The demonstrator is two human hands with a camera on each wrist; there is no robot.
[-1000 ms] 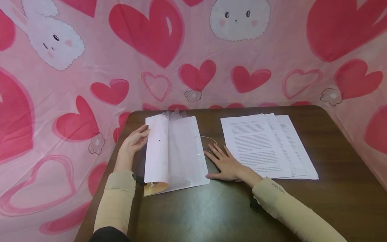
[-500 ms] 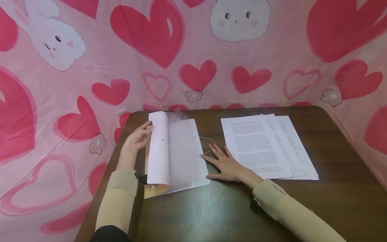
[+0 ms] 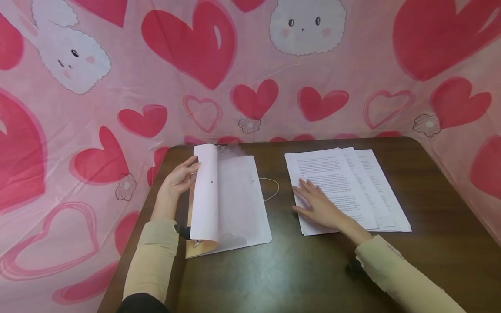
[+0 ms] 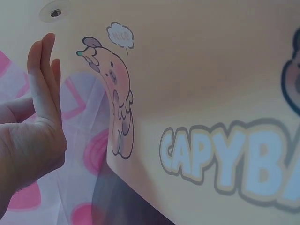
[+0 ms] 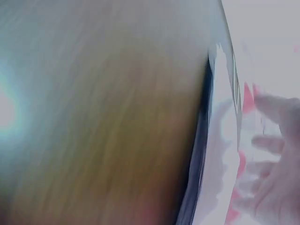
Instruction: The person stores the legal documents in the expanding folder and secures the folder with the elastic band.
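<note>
Tabletop (image 3: 242, 280): folder (image 3: 238, 202), long axis front-to-back.

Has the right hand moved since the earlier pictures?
Yes. Judged against the table in the head view, the right hand has moved rightward, from the edge of the folder to over the left part of the printed pages.

Glare on table (image 3: 266, 269); right wrist view blurred, left dim.

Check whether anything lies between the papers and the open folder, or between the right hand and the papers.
Between the papers and folder, only a thin cord loop shows, at the folder's right edge, probably easy to pass over. Nothing visible blocks the right hand, which is over the papers.
</note>
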